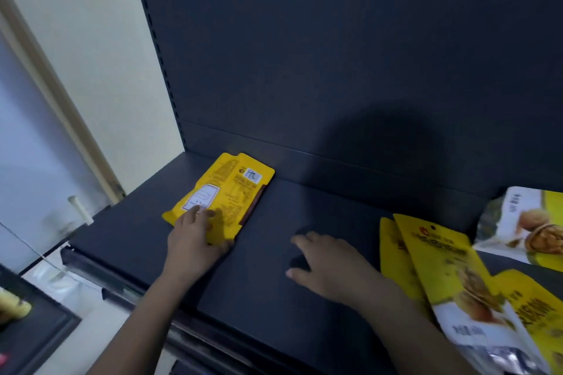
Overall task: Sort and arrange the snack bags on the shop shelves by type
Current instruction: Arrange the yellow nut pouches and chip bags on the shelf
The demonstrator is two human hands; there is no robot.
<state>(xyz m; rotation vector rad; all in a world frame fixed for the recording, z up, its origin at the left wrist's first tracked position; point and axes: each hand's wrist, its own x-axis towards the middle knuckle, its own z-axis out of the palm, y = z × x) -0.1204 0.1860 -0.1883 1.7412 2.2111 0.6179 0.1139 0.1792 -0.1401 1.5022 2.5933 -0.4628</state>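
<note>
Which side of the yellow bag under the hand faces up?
Its back: the yellow bag lies flat on the shelf, white label panel up, left hand on it.

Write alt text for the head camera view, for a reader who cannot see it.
A person's left hand rests on a yellow snack bag lying back side up at the left of a dark shop shelf. The right hand is open over the shelf's middle, holding nothing; more yellow bags and a walnut bag lie heaped at the right.
</note>
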